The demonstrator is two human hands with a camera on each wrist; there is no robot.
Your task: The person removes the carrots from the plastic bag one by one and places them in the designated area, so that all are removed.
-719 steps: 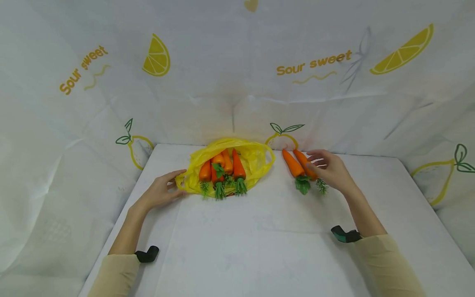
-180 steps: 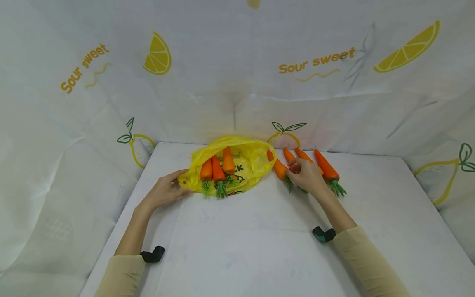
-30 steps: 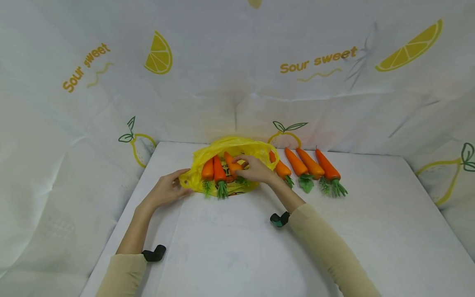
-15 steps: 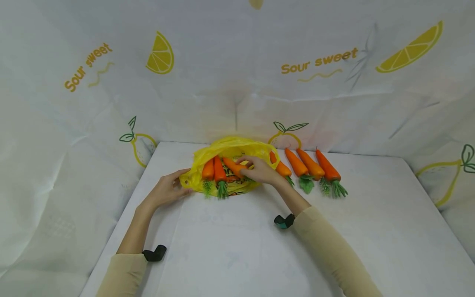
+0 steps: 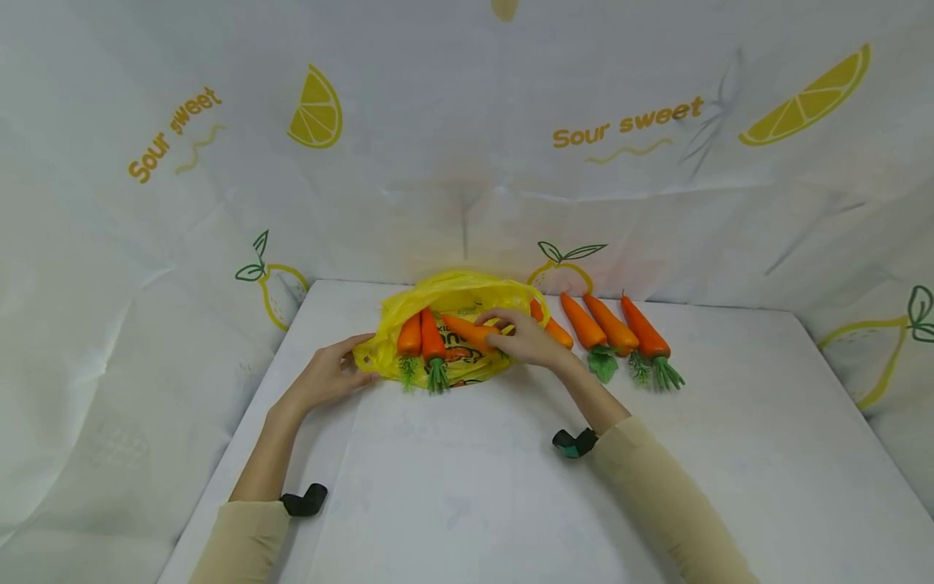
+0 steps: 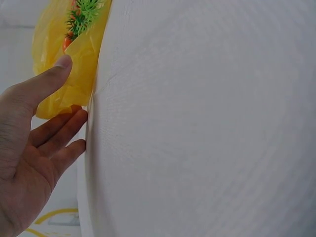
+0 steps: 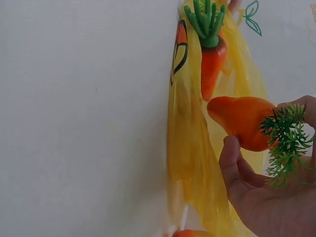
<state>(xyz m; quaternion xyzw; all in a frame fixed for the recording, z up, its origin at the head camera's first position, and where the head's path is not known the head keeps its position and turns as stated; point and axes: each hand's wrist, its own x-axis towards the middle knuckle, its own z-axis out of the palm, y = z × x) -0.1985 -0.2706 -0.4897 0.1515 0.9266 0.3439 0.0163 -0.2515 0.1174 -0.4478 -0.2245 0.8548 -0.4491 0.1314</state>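
Note:
A yellow plastic bag (image 5: 394, 312) lies on its side at the back of the table, its mouth facing me. My left hand (image 5: 326, 375) pinches the bag's left edge, thumb on the outside and fingers behind. My right hand (image 5: 529, 339) reaches into the mouth and grips an orange carrot (image 7: 242, 121) near its leafy end; the carrot slants, its tip pointing left. Left of it inside the bag lie a lighter carrot (image 5: 410, 334) and a redder carrot (image 5: 433, 337), green tops toward me.
To the right of the bag several carrots lie in a row: one partly behind the bag's handle and my right hand, then a carrot (image 5: 584, 323), another carrot (image 5: 611, 324) and a red-orange carrot (image 5: 645, 326). A white wall with lemon prints (image 5: 316, 109) rises behind the white table (image 5: 438, 487).
Over the longer span, carrots have gone from the bag to the row on the right. In the last second my right hand has tilted the gripped carrot and drawn it rightward; the left hand stays put.

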